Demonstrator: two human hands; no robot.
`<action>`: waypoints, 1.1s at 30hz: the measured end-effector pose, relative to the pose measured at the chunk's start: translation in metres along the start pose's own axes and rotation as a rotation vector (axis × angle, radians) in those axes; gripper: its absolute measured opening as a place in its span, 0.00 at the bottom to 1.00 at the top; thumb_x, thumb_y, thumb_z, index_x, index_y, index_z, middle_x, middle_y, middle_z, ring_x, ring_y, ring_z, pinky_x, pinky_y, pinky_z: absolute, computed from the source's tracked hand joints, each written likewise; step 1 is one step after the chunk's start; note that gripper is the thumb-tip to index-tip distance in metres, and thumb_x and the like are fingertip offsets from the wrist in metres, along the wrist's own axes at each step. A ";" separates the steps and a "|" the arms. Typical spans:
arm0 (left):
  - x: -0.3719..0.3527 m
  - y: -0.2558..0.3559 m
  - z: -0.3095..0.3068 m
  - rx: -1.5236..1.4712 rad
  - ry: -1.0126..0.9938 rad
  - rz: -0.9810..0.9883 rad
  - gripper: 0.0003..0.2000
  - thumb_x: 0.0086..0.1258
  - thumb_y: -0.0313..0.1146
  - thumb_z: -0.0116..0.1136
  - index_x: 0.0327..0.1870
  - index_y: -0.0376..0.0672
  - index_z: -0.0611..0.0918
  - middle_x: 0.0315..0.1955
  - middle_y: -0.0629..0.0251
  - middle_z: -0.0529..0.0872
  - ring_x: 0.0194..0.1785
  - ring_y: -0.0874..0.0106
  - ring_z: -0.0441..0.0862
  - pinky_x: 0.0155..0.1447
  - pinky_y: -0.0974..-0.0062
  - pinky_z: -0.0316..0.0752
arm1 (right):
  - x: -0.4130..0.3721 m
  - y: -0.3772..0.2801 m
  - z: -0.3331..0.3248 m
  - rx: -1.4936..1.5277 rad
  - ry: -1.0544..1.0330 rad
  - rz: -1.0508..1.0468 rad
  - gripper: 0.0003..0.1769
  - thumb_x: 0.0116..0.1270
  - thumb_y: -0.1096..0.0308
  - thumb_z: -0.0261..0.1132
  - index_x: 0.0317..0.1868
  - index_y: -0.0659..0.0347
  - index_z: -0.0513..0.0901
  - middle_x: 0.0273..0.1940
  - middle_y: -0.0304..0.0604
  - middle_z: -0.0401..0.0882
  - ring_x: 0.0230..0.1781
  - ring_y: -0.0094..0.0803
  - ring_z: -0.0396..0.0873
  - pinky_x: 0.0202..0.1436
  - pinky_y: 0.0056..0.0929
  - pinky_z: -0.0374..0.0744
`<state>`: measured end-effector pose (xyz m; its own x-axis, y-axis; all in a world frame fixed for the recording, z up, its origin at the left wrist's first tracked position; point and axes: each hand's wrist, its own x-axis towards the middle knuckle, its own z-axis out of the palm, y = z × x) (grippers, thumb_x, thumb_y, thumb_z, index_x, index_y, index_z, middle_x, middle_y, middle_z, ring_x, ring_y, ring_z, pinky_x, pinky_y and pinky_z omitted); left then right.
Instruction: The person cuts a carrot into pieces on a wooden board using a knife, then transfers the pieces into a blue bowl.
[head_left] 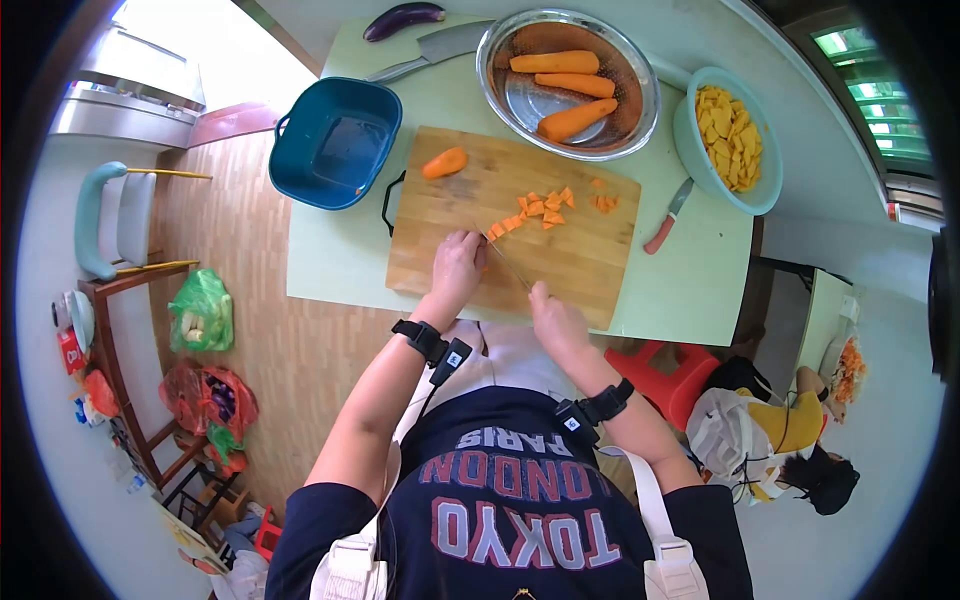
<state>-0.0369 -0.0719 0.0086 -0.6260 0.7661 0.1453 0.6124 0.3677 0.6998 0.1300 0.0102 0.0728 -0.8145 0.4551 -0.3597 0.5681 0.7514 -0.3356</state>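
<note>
A room with a wooden floor (275,370) holds a pale green worktop (335,255), seen from above by a person in a dark T-shirt. Near the worktop's near edge, a wooden cutting board (430,215) carries the carrot work. The left hand (457,265) is bent around a carrot piece (484,257), mostly hidden by the fingers; the right hand (560,320) grips a knife (511,268), its blade slanting towards the left fingertips. Small cut carrot pieces (547,208) lie beyond the blade, and a larger carrot chunk (444,163) rests by the board's far left corner. Towards the far edge, a metal bowl (525,103) holds three peeled carrots (555,62), beside a cleaver (455,41) and an eggplant (403,20). A teal basin (335,135) sits at the far left corner; at the right, a pale bowl (686,130) of yellow slices (728,140) stands near a red-handled knife (660,234). The step appears to be cutting carrot into small chunks; another cut would call for a steady hold, fingertips tucked clear of the blade.
</note>
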 end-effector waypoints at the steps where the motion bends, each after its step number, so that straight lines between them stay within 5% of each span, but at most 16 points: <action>1: -0.001 0.000 0.000 -0.010 0.003 -0.007 0.03 0.55 0.23 0.56 0.30 0.37 0.77 0.28 0.52 0.79 0.35 0.53 0.76 0.39 0.61 0.73 | 0.001 -0.001 0.000 0.002 -0.010 0.003 0.05 0.60 0.73 0.51 0.36 0.63 0.66 0.23 0.55 0.79 0.23 0.51 0.80 0.25 0.45 0.78; 21: -0.017 -0.014 -0.028 -0.100 -0.172 -0.275 0.08 0.51 0.23 0.58 0.34 0.39 0.78 0.31 0.55 0.77 0.37 0.55 0.75 0.42 0.64 0.74 | 0.020 0.011 0.011 0.046 -0.071 -0.012 0.07 0.68 0.67 0.48 0.39 0.62 0.65 0.22 0.56 0.79 0.25 0.52 0.80 0.26 0.47 0.78; 23: -0.023 -0.015 -0.038 0.022 -0.279 -0.002 0.09 0.51 0.24 0.60 0.35 0.40 0.78 0.33 0.57 0.77 0.40 0.57 0.75 0.45 0.64 0.73 | 0.019 0.012 0.009 0.051 -0.056 -0.014 0.07 0.69 0.66 0.48 0.39 0.62 0.65 0.22 0.55 0.79 0.25 0.51 0.80 0.25 0.47 0.78; 33: -0.041 -0.017 -0.053 0.096 -0.289 0.037 0.11 0.51 0.26 0.62 0.36 0.41 0.78 0.36 0.59 0.77 0.44 0.57 0.73 0.46 0.64 0.71 | 0.003 0.013 0.005 0.072 -0.015 -0.131 0.10 0.69 0.63 0.49 0.38 0.62 0.67 0.21 0.55 0.78 0.23 0.50 0.80 0.24 0.47 0.76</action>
<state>-0.0472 -0.1381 0.0280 -0.4476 0.8931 -0.0445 0.6837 0.3739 0.6267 0.1360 0.0191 0.0629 -0.8809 0.3473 -0.3215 0.4641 0.7676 -0.4421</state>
